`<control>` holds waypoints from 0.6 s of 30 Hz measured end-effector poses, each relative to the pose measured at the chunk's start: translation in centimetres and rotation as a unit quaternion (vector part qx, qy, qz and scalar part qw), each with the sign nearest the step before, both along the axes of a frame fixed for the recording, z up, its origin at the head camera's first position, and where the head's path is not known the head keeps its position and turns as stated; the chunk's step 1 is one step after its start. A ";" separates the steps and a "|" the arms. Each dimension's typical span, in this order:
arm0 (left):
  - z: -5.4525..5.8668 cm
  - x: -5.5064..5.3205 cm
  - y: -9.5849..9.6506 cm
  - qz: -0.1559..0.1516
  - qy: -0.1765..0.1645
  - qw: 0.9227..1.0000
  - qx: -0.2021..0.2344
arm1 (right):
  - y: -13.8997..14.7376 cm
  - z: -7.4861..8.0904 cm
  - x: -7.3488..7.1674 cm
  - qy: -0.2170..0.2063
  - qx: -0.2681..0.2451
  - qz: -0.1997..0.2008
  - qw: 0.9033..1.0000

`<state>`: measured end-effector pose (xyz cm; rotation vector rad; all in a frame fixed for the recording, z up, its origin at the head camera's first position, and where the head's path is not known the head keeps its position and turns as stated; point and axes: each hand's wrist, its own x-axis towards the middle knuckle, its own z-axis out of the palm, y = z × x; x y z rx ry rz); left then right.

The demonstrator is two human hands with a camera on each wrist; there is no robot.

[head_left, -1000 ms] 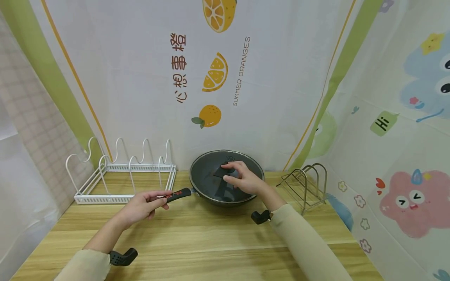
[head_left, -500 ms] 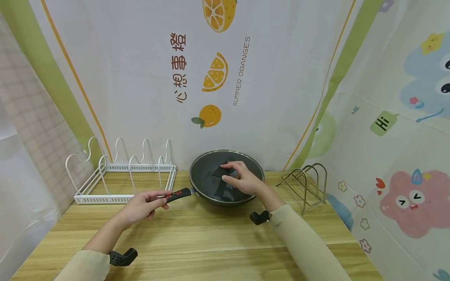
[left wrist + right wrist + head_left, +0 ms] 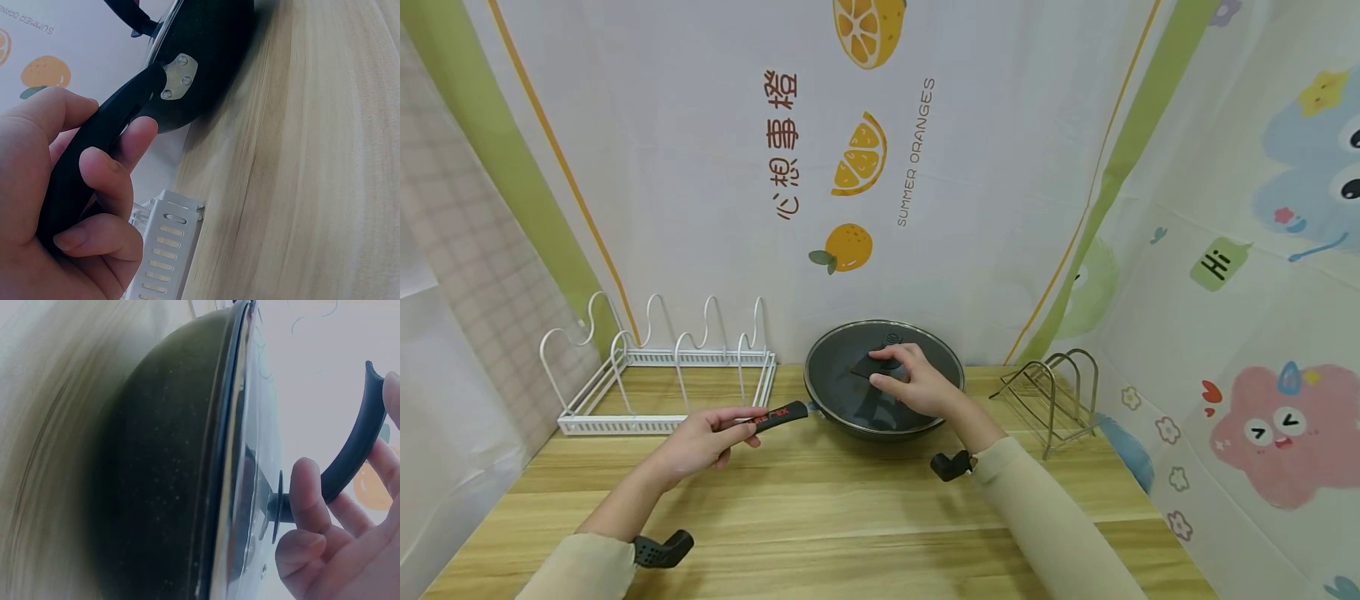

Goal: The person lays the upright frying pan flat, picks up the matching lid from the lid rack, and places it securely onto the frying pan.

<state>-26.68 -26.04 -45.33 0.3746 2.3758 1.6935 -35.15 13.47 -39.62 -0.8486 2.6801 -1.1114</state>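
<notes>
A dark wok (image 3: 880, 435) with a glass lid (image 3: 835, 358) stands on the wooden table, against the white cloth backdrop. My left hand (image 3: 707, 440) grips the wok's black handle (image 3: 784, 414), which points left; in the left wrist view the fingers curl round this handle (image 3: 94, 144). Above the lid, my right hand (image 3: 921, 385) holds the black arched lid handle (image 3: 865, 367). The right wrist view shows its fingers curled round that lid handle (image 3: 357, 447), with the lid (image 3: 253, 456) lying on the wok's rim. Part of the lid is hidden behind the right hand.
To the left stands a white rack (image 3: 617, 426) with several curved dividers, close to my left hand. A small gold wire rack (image 3: 1051, 408) stands right of the wok. Patterned cloth hangs behind and on both sides. Each wrist wears a black device (image 3: 664, 550).
My right hand and the lid handle have shifted slightly to the left. My left hand and the wok have stayed in place.
</notes>
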 end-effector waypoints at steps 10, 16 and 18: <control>0.3 0.2 0.1 0.000 0.000 1.000 -0.004 | -0.2 0.2 0.2 0.012 0.017 -0.015 1.000; 0.4 0.3 0.2 0.000 0.001 1.000 -0.006 | -0.4 0.4 0.4 0.010 0.024 -0.026 0.999; 0.4 0.3 0.2 0.000 0.001 1.000 -0.006 | -0.5 0.4 0.5 0.011 0.025 -0.029 0.999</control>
